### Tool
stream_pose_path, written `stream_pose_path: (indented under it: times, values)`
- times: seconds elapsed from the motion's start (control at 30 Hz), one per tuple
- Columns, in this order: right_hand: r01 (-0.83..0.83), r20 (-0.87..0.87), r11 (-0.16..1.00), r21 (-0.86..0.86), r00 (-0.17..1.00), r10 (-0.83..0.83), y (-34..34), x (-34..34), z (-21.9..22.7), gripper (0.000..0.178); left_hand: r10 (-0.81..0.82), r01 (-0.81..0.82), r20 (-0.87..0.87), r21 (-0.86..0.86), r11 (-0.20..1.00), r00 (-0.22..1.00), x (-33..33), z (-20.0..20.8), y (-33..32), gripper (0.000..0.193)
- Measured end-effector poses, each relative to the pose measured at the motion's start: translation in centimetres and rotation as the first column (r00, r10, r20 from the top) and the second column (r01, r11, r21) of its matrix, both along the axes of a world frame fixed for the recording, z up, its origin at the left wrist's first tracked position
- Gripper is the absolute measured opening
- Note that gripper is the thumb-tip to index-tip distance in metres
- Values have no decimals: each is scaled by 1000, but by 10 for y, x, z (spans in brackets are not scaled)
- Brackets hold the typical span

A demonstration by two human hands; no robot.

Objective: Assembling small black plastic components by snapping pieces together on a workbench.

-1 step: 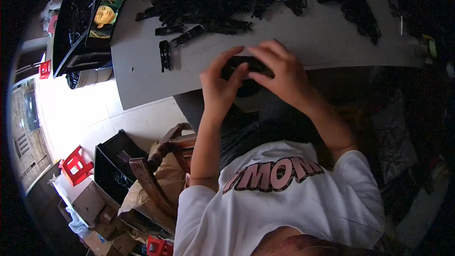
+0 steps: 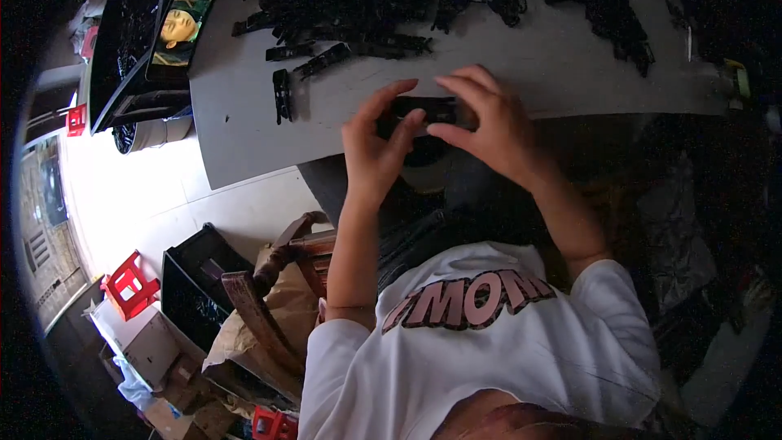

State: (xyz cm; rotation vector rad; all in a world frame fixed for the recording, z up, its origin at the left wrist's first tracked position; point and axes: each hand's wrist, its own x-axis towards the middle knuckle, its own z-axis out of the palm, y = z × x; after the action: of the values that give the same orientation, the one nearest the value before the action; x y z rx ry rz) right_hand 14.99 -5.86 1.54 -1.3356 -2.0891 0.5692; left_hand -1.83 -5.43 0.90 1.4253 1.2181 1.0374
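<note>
Over the near edge of the desk [image 2: 244, 143], the left hand [image 2: 375, 140] has its fingers grasping a black piece [image 2: 433, 106]; the right hand's [image 2: 498, 121] fingers spread, released, about its right end. It seems only part-worked. Farther left lie loose black pieces [image 2: 283, 96]; beyond, a big dark heap [image 2: 366, 2], finished or not I cannot tell.

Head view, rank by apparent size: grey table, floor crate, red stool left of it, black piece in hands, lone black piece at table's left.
1. Grey table
2. Floor crate
3. Red stool
Smallest, unranked: held black piece and lone black piece; the first is partly hidden, nearness may mislead.
</note>
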Motion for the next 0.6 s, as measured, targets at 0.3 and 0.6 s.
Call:
stream_pose_path:
  times: [0.3, 0.6]
  values:
    - [-254, -407, 923, -290, 905, 121, 18, 21, -5, 17, 92, -32, 352, -173, 984, 932, -7, 6, -2, 12]
    - [28, 244, 864, 503, 954, -173, 89, 43, -34, 23, 171, -191, 152, 132, 973, 973, -21, -1, 33, 14]
